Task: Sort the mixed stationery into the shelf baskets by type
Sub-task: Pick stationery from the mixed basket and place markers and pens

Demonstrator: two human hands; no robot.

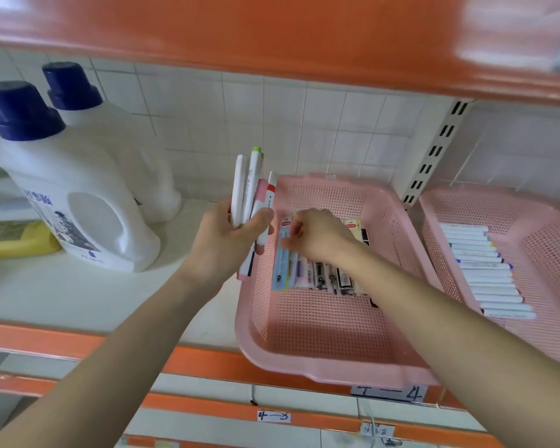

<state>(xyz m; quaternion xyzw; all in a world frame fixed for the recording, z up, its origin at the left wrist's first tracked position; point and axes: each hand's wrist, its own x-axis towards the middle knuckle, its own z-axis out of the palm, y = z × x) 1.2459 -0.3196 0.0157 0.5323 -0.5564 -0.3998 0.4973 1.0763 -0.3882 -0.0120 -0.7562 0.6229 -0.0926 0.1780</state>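
Pink basket [304, 370] sits on white shelf [78, 295], tiled wall [256, 118] behind.

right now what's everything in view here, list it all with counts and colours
bottles: two, white with dark blue caps, left on the shelf
box: one, yellow, far left beside the bottles
shelf: one, white top with orange edge
labels: several, white paper, on the shelf edges below
middle basket: one, pink
packs: a row, mixed colours, in the middle basket
right basket: one, pink
markers: a long row, white, in the right basket
pens: several, mostly white, held upright
left hand: grips the pens
right hand: over the packs, grip unclear
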